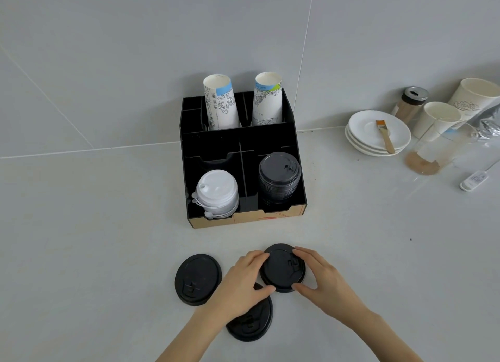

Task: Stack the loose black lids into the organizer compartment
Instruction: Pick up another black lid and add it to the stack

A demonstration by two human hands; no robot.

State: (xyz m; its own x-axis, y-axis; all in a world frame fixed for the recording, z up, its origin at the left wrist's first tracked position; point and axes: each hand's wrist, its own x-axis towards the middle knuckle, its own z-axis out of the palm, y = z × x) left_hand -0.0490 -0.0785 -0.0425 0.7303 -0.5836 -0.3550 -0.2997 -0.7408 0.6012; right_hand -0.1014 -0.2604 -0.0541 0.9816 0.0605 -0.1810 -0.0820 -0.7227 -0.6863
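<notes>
Looking down at the table, I see both hands around one black lid that lies near the front edge of the organizer. My left hand has its grip pinching the lid's left rim between thumb and fingers, and my right hand pinches the right rim the same way. I cannot tell whether the lid is touching the table or raised off it. A second loose lid lies flat just left of my left hand, and a third lid lies under my left wrist, partly hidden. In the organizer's front right compartment stands a stack of black lids, reaching above the walls. The front left compartment holds a stack of white lids. Two paper cups stand in the back compartments. Off to the right sit stacked white saucers with a small brush on top.
</notes>
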